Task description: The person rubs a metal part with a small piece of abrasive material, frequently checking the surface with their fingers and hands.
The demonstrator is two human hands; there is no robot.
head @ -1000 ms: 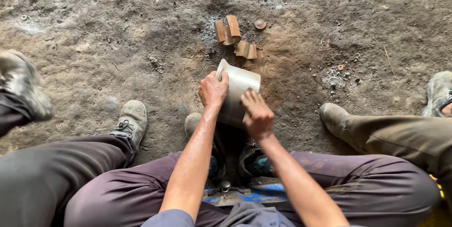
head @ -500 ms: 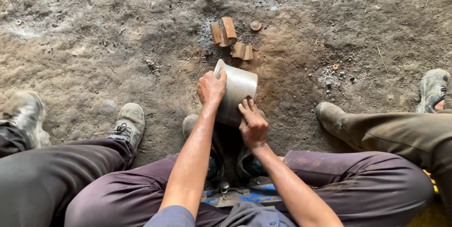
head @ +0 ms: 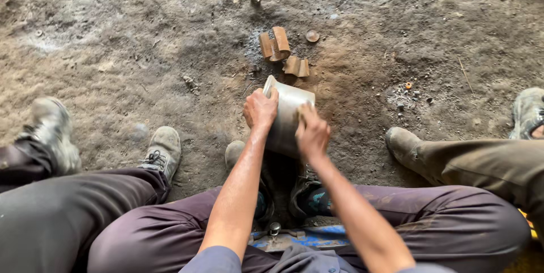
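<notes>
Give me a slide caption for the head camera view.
Left hand and right hand grip a metal cylinder above dirt floor.

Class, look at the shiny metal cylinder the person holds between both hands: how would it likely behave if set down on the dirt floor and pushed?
The metal cylinder looks rigid, so it probably would not flex. Its round wall suggests it would roll if laid sideways. Its smooth sheen hints at slipperiness; the left hand and right hand both steady it.

A packed dirt floor (head: 113, 35) fills the view, grey-brown and dusty, strewn with small stones and grit. A dark sooty patch (head: 255, 46) marks its middle; soft, even daylight falls across it.
</notes>
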